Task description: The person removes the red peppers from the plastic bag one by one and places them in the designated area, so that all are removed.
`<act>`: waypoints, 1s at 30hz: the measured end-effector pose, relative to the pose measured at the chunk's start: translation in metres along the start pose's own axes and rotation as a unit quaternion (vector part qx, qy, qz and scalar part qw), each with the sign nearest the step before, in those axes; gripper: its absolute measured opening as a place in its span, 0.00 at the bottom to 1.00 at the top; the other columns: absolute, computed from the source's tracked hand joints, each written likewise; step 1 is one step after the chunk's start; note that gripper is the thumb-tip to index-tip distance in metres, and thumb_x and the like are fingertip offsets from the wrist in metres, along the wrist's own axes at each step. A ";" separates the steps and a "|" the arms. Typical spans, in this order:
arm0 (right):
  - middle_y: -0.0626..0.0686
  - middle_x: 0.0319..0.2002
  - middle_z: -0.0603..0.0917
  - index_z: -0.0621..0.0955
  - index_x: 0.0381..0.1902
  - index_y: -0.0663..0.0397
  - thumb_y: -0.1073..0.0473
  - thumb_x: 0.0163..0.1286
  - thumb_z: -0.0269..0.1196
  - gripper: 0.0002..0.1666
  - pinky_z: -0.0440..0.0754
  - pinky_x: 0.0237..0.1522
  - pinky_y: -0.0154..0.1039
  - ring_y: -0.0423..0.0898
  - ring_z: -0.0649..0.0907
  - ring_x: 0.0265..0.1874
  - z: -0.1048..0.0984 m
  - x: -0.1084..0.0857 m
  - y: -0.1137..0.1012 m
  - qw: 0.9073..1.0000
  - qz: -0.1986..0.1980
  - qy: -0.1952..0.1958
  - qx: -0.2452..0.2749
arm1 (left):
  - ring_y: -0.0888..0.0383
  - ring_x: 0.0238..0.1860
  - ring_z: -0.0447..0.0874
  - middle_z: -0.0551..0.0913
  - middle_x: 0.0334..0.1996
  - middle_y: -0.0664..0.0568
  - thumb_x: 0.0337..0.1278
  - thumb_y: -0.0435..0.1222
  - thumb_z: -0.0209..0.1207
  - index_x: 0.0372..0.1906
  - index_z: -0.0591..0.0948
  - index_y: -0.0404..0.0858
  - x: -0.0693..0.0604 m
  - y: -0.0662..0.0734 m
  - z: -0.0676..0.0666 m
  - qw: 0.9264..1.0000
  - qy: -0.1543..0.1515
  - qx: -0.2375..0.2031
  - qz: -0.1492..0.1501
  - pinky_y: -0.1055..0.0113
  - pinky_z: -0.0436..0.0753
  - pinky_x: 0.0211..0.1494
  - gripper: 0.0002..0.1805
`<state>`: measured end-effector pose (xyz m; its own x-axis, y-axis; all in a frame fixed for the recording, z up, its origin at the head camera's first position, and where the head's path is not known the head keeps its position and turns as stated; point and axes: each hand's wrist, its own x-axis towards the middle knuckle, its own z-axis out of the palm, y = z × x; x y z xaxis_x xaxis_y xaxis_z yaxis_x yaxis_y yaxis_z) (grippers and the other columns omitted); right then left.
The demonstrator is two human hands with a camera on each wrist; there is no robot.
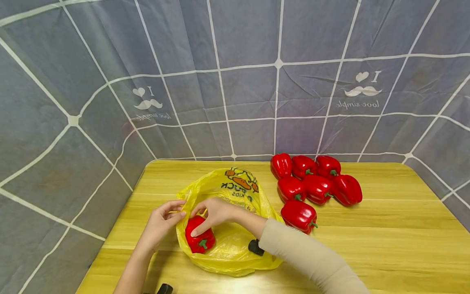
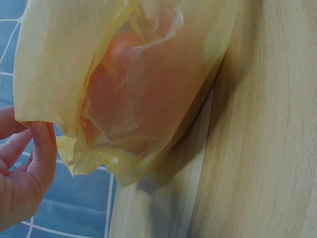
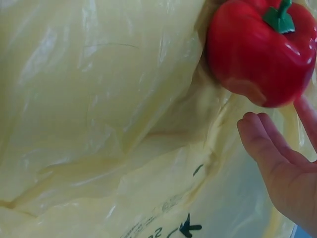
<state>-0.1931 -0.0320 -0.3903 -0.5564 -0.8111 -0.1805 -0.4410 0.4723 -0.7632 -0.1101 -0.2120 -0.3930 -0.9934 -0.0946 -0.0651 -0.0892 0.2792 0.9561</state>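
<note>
A yellow plastic bag [image 1: 238, 263] with a duck print lies with its mouth wide, facing me. At its left rim, my left hand [image 1: 161, 224] pinches the plastic between thumb and fingers; the left wrist view shows the fingertips at the bag's edge. Inside, on the left, sits a red bell pepper [image 1: 194, 241] with a green stem. My right hand [image 1: 220, 212] reaches into the bag, its thumb touching the pepper. In the right wrist view the right fingers [image 3: 267, 144] extend fairly straight, apart from the pepper's underside. Through the plastic, the pepper [image 2: 133, 94] shows as a reddish shape.
Several red bell peppers [image 1: 317, 188] lie clustered on the wooden table [image 1: 385, 245] right of the bag. A grey grid-patterned cloth [image 1: 249, 94] hangs behind and at both sides. The black wrist-camera piece [image 1: 256, 247] shows beneath the right sleeve [image 1: 304, 253].
</note>
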 end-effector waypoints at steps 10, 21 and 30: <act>0.45 0.36 0.79 0.82 0.45 0.49 0.48 0.46 0.75 0.28 0.75 0.33 0.26 0.35 0.76 0.33 0.004 0.001 0.000 0.999 -0.013 -0.014 -0.029 | 0.57 0.35 0.76 0.73 0.45 0.39 0.57 0.29 0.59 0.55 0.75 0.29 -0.001 -0.001 -0.002 1.000 -0.001 -0.004 0.004 0.72 0.78 0.37 0.19; 0.44 0.38 0.78 0.81 0.48 0.51 0.57 0.46 0.75 0.28 0.74 0.37 0.29 0.37 0.74 0.36 -0.001 -0.001 0.003 0.997 0.004 -0.054 0.049 | 0.58 0.34 0.76 0.74 0.44 0.40 0.57 0.28 0.59 0.54 0.75 0.29 -0.001 -0.001 -0.003 1.000 0.008 -0.001 0.003 0.72 0.77 0.37 0.19; 0.44 0.36 0.79 0.81 0.48 0.49 0.60 0.45 0.75 0.29 0.77 0.35 0.30 0.38 0.77 0.35 -0.006 -0.005 0.008 0.997 0.014 -0.049 0.051 | 0.60 0.33 0.76 0.74 0.42 0.41 0.56 0.26 0.59 0.54 0.76 0.28 -0.002 -0.002 -0.004 1.000 0.016 0.000 0.010 0.73 0.77 0.37 0.19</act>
<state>-0.1980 -0.0216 -0.3920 -0.4932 -0.8303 -0.2595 -0.3492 0.4622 -0.8151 -0.1081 -0.2166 -0.3937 -0.9921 -0.1201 -0.0374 -0.0702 0.2822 0.9568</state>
